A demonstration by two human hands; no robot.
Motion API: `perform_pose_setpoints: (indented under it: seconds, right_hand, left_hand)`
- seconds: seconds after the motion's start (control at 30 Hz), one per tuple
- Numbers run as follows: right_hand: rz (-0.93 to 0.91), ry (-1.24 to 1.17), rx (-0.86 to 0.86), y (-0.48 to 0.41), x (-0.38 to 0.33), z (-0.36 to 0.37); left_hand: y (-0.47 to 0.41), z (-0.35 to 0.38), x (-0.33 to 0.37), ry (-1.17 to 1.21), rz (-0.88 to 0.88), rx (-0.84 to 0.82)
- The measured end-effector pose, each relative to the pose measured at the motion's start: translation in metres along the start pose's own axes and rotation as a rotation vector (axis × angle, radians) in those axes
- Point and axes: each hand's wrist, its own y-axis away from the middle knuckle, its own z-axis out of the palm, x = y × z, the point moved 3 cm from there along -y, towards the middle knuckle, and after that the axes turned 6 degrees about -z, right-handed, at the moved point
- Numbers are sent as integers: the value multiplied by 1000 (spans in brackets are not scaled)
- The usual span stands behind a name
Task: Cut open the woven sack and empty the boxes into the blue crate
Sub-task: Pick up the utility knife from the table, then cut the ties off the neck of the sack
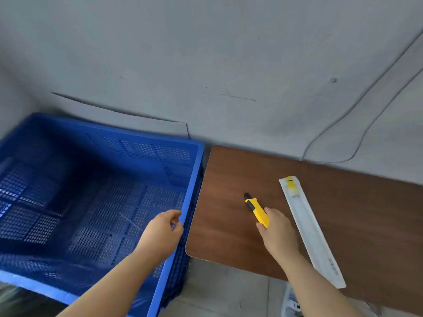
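Observation:
A large blue perforated crate [194, 179] fills the left of the view and has nothing inside. My left hand [163, 232] grips its right rim near the front. My right hand [278, 234] holds a yellow utility knife [257, 210] over the brown table [229, 179], its dark tip pointing away from me. No woven sack and no boxes are in view.
A long white packet with a yellow mark [309, 227] lies on the table right of the knife. A grey wall stands behind, with a thin cable [357, 138] running down it. A white shoe [290, 303] shows on the floor below the table edge.

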Motion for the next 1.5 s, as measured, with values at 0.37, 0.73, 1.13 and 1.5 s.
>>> perform_pose_setpoints:
  seconds: [0.37,0.73,1.13,1.5]
  right_hand:
    - [57,78,-2,-24,32,47]
    - [127,-972,-290,-22,-57,1]
    - [-231,-965,-653,56,-232,-77]
    - [-458,-755,-860,153,-372,-55]
  left_hand:
    - [-45,66,-40,-52,-164,-104]
    - [-3,7,-44,3,-204,-97]
    - [129,-152,-54,211,-247,231]
    - [280,-248,-180,360,-464,516]
